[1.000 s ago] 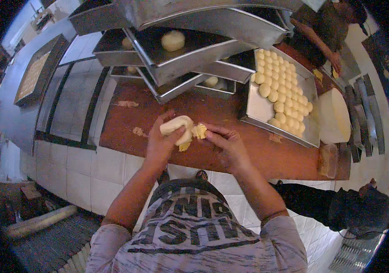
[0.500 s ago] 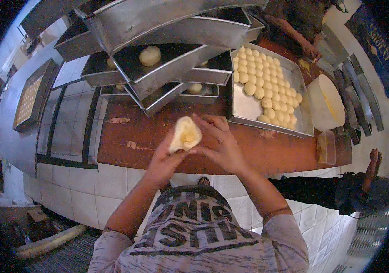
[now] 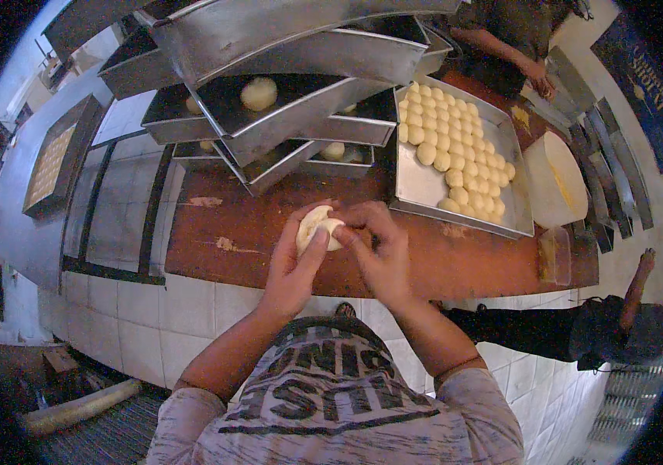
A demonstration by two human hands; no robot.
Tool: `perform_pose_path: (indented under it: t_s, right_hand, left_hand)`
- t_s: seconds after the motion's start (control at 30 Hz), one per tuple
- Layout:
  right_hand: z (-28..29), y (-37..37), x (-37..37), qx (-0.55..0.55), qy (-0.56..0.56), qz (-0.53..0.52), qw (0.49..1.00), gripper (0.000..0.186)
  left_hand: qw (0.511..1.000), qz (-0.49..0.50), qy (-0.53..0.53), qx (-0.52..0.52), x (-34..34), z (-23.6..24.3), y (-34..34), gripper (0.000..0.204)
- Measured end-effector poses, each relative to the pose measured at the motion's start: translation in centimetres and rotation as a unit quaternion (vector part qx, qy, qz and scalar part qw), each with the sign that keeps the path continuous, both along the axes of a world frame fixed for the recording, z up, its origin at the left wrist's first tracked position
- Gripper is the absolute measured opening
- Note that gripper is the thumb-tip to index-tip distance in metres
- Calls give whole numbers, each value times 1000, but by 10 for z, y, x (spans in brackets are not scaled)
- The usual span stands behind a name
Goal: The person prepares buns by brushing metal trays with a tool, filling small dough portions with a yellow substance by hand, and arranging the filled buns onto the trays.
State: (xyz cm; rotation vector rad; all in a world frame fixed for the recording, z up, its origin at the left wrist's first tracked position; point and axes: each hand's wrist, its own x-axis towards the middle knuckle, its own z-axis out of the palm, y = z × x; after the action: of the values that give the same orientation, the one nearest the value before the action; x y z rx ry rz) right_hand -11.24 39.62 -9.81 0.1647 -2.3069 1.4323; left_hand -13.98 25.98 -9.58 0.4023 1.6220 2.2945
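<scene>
A pale piece of dough (image 3: 316, 221) is held over the reddish-brown table (image 3: 215, 225) by both of my hands. My left hand (image 3: 297, 271) wraps round it, thumb across its front, and my right hand (image 3: 378, 256) pinches its right side with curled fingers. Just beyond, to the right, a metal tray (image 3: 424, 194) holds several rows of pale dough balls (image 3: 455, 132). Stacked metal pans (image 3: 300, 116), some with a dough ball (image 3: 258, 93) inside, stand behind my hands.
A white tub (image 3: 552, 167) and a clear container (image 3: 556, 256) sit at the table's right end. A co-worker's hand (image 3: 537, 77) is at the back right; another person (image 3: 618, 325) is at the lower right. A filled tray (image 3: 49, 170) lies far left.
The yellow lump in my right fingers a second ago is no longer visible. The dough was opened out half a second ago; now my thumbs press onto it and it is folded.
</scene>
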Motion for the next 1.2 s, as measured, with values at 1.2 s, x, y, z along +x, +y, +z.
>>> perform_pose_path:
  t_s: [1.2]
  right_hand:
    - [12,-4,10,224,102,157,956,31]
  left_hand:
    - [917,-180,32,-356,-36,18,-34,73]
